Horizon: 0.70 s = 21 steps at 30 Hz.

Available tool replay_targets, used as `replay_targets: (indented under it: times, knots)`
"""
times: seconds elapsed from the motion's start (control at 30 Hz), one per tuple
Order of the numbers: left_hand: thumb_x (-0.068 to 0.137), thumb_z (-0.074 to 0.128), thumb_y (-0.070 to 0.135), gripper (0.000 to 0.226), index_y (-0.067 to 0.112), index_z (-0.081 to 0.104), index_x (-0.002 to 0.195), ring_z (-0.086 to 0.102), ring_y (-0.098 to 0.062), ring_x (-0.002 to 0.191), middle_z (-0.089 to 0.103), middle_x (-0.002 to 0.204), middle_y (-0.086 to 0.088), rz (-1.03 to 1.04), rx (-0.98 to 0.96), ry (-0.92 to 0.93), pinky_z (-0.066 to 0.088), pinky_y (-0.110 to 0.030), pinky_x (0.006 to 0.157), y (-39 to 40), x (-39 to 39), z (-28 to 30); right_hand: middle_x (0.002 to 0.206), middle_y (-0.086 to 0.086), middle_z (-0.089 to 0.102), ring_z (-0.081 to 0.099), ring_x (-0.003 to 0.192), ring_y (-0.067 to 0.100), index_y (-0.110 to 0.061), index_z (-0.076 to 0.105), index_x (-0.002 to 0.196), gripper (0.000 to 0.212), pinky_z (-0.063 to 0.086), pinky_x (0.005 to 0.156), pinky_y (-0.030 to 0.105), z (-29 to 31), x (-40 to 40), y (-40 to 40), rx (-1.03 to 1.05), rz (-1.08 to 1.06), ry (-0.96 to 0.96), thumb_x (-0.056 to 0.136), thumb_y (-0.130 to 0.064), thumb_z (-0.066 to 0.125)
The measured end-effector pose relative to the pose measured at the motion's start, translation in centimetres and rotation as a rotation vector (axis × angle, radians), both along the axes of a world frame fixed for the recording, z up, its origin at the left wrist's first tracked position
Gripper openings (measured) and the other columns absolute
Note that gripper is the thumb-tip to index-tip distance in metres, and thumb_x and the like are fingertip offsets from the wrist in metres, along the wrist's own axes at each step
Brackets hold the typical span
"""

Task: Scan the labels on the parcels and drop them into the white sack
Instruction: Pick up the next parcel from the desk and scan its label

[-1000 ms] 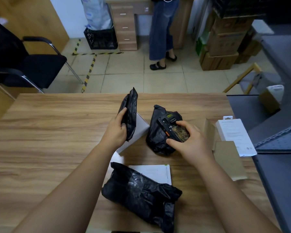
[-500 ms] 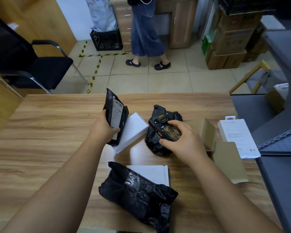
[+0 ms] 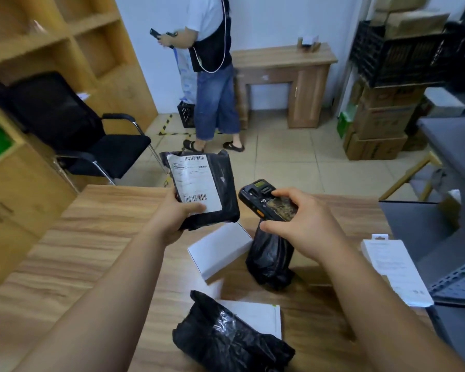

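Table [image 3: 97, 237] with bare wood at left; tiled floor [image 3: 285, 162] open beyond its far edge. Left hand [image 3: 176, 218] grips a labelled parcel [image 3: 220, 189] above that edge; right hand [image 3: 304, 224] holds the scanner [image 3: 263, 200] beside it, apart.

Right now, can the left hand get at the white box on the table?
Probably not yet: the left hand grips the labelled parcel. The white box lies uncovered just below it.

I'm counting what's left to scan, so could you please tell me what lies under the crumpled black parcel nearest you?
A flat white box shows beneath the crumpled black parcel; its covered part, and any label, stay hidden.
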State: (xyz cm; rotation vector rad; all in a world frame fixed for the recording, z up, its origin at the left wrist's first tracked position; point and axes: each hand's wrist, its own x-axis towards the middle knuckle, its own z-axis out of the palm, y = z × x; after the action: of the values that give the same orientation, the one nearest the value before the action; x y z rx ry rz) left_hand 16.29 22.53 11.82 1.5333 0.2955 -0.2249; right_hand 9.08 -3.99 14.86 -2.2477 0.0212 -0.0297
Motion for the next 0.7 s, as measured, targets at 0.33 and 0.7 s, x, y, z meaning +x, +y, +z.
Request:
replay_targets:
  times: [0.33, 0.7]
  knots:
    - [0.076, 0.061, -0.018, 0.078, 0.025, 0.043, 0.139, 0.069, -0.015, 0.094, 0.068, 0.116, 0.001, -0.004, 0.194, -0.298, 0.054, -0.034, 0.064, 0.6, 0.4, 2.8, 0.09, -0.014, 0.065, 0.063, 0.078, 0.006, -0.045, 0.063, 0.107, 0.056, 0.056, 0.074, 0.03, 4.0, 0.8, 1.5, -0.017, 0.016, 0.067, 0.056, -0.045, 0.085]
    - [0.076, 0.056, -0.023, 0.085, 0.024, 0.039, 0.144, 0.063, -0.008, 0.106, 0.062, 0.123, 0.002, 0.009, 0.269, -0.37, 0.054, -0.013, 0.066, 1.3, 0.2, 2.5, 0.098, -0.009, 0.066, 0.065, 0.076, 0.011, -0.044, 0.062, 0.106, 0.057, 0.057, 0.068, 0.031, 5.2, 1.0, 2.5, 0.035, 0.016, 0.128, 0.055, -0.046, 0.085]
